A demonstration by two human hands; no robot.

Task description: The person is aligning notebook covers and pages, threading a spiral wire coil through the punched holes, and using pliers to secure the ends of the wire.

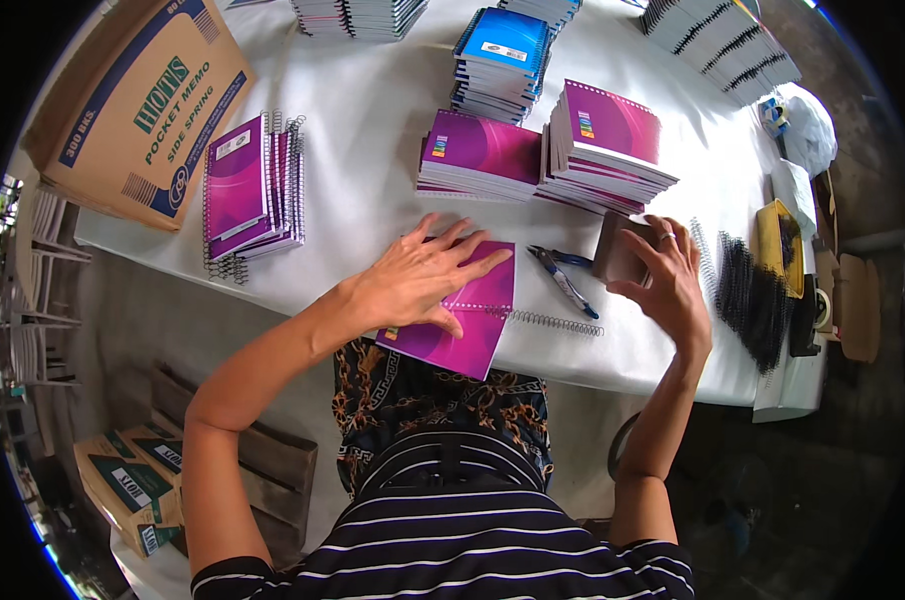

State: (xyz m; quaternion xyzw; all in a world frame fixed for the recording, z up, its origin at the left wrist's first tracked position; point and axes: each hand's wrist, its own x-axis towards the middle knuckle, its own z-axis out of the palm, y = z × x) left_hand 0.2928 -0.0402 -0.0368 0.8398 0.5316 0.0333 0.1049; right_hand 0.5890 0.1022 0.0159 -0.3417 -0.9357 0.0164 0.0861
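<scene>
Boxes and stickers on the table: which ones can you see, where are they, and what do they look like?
Big cardboard box: far left of the table, brown with blue and green print.
Smaller cardboard boxes: on the floor at lower left, brown with dark green panels.
White label: on the top purple notebook of the left stack, a small rectangle.
Pale label: on the blue notebook stack at top centre, a small rectangle.

Bright, even daylight, soft shadows, sharp centre, strong fisheye bending and dark vignette at edges.
</scene>
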